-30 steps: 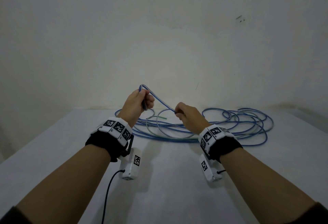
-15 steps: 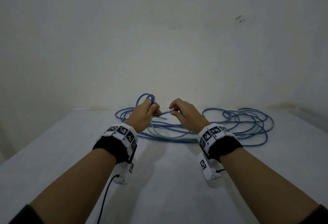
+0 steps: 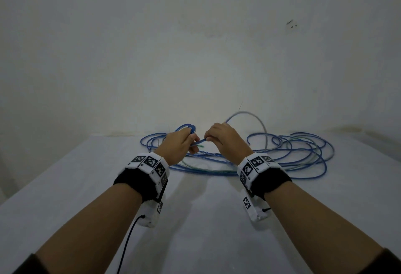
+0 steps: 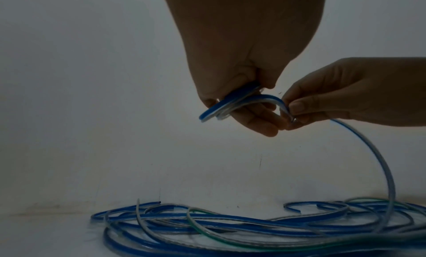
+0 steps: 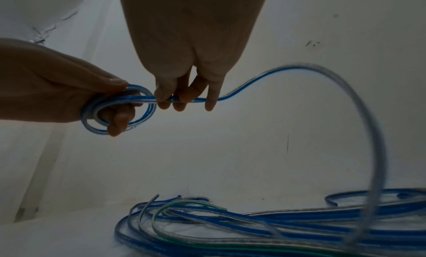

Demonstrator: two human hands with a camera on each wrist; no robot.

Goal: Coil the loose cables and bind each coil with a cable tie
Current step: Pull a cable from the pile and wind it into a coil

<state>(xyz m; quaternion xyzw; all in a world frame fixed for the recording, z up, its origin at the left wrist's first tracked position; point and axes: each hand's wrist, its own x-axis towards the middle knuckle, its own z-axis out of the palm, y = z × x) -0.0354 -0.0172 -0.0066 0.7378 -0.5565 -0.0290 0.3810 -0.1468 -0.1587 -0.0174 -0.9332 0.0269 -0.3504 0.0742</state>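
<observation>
A loose pile of blue cables (image 3: pixel 288 154) with some clear and green strands sprawls across the far half of the white table (image 3: pixel 195 219). My left hand (image 3: pixel 181 146) is raised above it and grips a small coil (image 3: pixel 188 129) of blue cable (image 5: pixel 117 111) wound round its fingers (image 4: pixel 230 100). My right hand (image 3: pixel 221 138) pinches the same cable (image 5: pixel 175 99) just right of the coil. From that pinch the cable arches up (image 3: pixel 247 115) and drops into the pile (image 4: pixel 253 224). No cable tie is visible.
A plain wall (image 3: pixel 195 56) stands right behind the table's far edge. A thin black lead (image 3: pixel 128 243) hangs from the left wrist camera over the near table. Cut cable ends (image 5: pixel 156 196) stick up from the pile's left side.
The hands have come together. The left hand has dropped and now holds a small wound coil instead of one bend. The right hand has risen, throwing a tall arc of cable behind it.
</observation>
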